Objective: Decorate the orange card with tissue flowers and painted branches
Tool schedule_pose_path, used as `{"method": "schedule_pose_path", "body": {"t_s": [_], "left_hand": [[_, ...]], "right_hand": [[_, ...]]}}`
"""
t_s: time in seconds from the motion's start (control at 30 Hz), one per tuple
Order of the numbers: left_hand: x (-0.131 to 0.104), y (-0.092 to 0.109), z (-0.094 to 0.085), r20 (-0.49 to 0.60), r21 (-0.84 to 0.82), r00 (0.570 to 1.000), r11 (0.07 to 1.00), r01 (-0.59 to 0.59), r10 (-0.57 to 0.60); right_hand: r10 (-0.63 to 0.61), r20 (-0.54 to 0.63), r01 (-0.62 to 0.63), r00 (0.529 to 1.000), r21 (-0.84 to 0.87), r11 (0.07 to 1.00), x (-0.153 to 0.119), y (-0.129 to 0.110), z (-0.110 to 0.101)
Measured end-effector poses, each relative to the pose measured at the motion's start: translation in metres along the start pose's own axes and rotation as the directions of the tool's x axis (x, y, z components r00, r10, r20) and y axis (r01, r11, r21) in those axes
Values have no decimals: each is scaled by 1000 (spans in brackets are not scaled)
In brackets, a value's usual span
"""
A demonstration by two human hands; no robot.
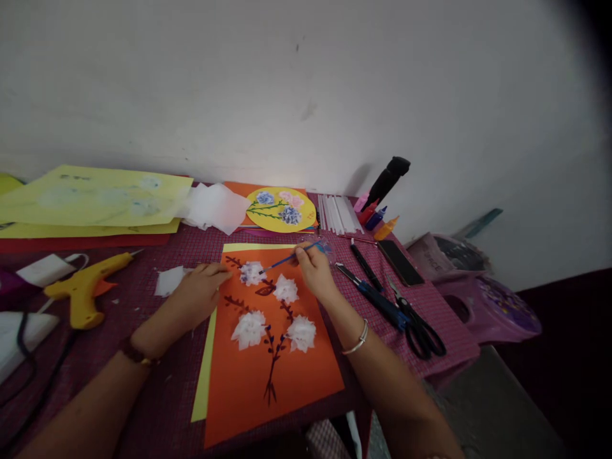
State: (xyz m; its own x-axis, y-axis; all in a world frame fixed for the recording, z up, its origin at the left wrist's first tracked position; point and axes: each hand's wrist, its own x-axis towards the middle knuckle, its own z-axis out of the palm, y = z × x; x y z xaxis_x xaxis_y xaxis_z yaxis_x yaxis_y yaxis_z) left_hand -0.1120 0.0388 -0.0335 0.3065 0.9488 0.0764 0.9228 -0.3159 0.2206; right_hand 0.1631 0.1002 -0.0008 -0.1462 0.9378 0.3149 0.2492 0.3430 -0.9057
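My right hand (312, 266) pinches a thin blue paintbrush (285, 260). Its tip meets the upper-left white tissue flower (252, 273), which shows bluish marks. Three more white flowers are on the orange sheet (239, 395), among dark painted stems and leaves. Under that sheet, a yellow sheet (203, 382) sticks out at the left and top. My left hand (203, 287) lies with fingers stretched out at the orange sheet's upper left edge, holding nothing that I can see. Beside it are small white tissue squares (169, 280).
At the left lies a yellow glue gun (86, 290). Behind are yellow sheets (105, 197), white tissue (217, 207) and a round flower card (281, 210). Glue sticks (338, 214), paint bottles (377, 218), a phone (400, 261), a cutter (375, 298) and scissors (418, 328) sit right.
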Motion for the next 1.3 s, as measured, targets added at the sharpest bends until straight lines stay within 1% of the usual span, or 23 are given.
{"method": "schedule_pose_path", "body": {"t_s": [0.13,0.27,0.37,0.43,0.57,0.63,0.7,0.77,0.8,0.87,0.93,1.03,1.13,1.2,1.27,1.3], "left_hand": [[0,2,-1,-3,15,1000,1000,8,-8],[1,2,-1,14,22,1000,1000,2,-3],[1,1,0,11,31,1000,999,-10,10],[1,-1,1,-1,34,1000,999,-28,28],[1,-3,1,-7,55,999,998,-44,44],[2,-4,1,-6,61,999,997,-53,53],[2,-4,1,-11,61,998,996,-63,63],[2,-4,1,-22,58,997,996,-69,70],[2,-4,1,-25,56,997,996,-69,70],[2,-3,2,-26,51,998,997,-64,65],[2,-3,2,-20,46,998,997,-61,62],[2,-3,1,-12,44,998,997,-59,60],[2,-3,1,-19,43,998,997,-65,66],[2,-2,1,-28,40,997,997,-66,67],[2,-2,1,-27,39,998,998,-56,57],[2,-1,1,-25,41,998,998,-49,50]], "right_hand": [[-11,-33,9,999,-46,999,2,10,2],[-24,-65,21,998,-47,999,-2,10,-1],[-27,-37,25,999,-40,999,-4,9,-1],[-43,-17,42,999,-77,996,-5,9,-3],[-105,-42,95,994,-200,975,-8,3,-8],[-144,-3,136,990,-303,943,-11,-5,-8],[-180,78,196,981,-404,894,-16,-17,-6],[-222,154,268,963,-444,855,-21,-28,-3],[-247,172,298,954,-437,849,-23,-33,-2],[-282,158,322,946,-392,862,-26,-38,0],[-266,103,285,958,-339,897,-25,-36,1],[-154,43,160,987,-235,959,-19,-21,3],[-42,-4,42,999,-111,993,-9,-1,3],[3,-67,-4,998,-15,1000,-4,9,2],[33,-126,-22,992,89,996,-1,14,-1],[44,-137,-26,990,134,991,0,15,-2]]}}
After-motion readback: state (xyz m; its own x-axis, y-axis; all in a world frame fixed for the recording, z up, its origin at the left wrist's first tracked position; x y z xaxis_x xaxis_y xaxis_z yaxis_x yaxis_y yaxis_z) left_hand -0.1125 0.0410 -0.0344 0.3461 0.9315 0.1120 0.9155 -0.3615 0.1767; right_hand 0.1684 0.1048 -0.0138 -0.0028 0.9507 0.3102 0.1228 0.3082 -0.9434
